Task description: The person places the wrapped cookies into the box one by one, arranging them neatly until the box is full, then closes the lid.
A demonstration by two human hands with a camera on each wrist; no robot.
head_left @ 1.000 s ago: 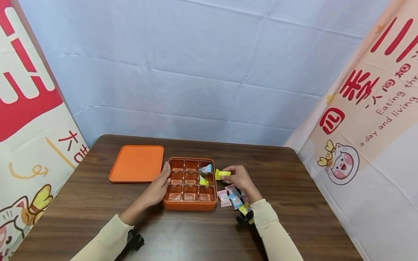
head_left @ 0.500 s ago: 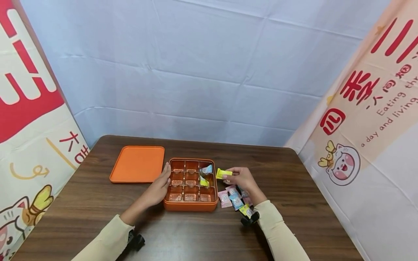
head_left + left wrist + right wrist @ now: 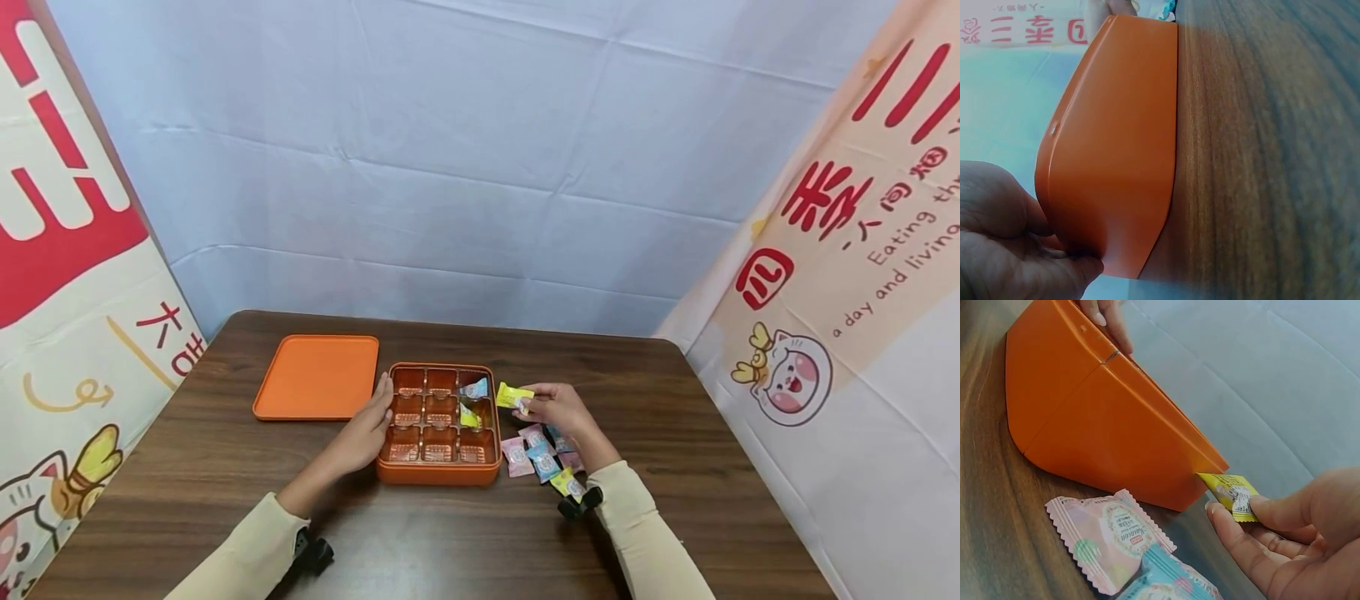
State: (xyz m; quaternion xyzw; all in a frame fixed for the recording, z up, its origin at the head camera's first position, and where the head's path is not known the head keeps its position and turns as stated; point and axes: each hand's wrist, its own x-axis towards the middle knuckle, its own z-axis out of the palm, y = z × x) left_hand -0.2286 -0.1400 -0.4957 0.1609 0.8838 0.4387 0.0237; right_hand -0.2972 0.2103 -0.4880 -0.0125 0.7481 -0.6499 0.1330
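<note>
A small yellow wrapped candy [image 3: 510, 395] is pinched between the thumb and fingers of my right hand [image 3: 564, 410], just right of the orange box. In the right wrist view the candy [image 3: 1233, 495] overlaps the box's upper corner. My left hand [image 3: 363, 429] rests along the left side of the orange compartment box [image 3: 438, 473], fingers extended, with the thumb at the rim. The left wrist view has the hand [image 3: 1016, 244] against a rounded corner of the box. Inside, a blue candy [image 3: 475, 388] and a yellow candy [image 3: 469, 416] lie in the right column, back and middle compartments.
An orange lid [image 3: 318, 377] lies flat on the wooden table [image 3: 420, 542], left of the box. Right of the box, several wrapped candies lie in a loose pile, among them a pink candy [image 3: 517, 457], a blue candy [image 3: 542, 462] and a yellow candy [image 3: 567, 482].
My right hand has shifted slightly right with the yellow candy, whose printed side now faces more toward the head view. The left hand stays against the box.
</note>
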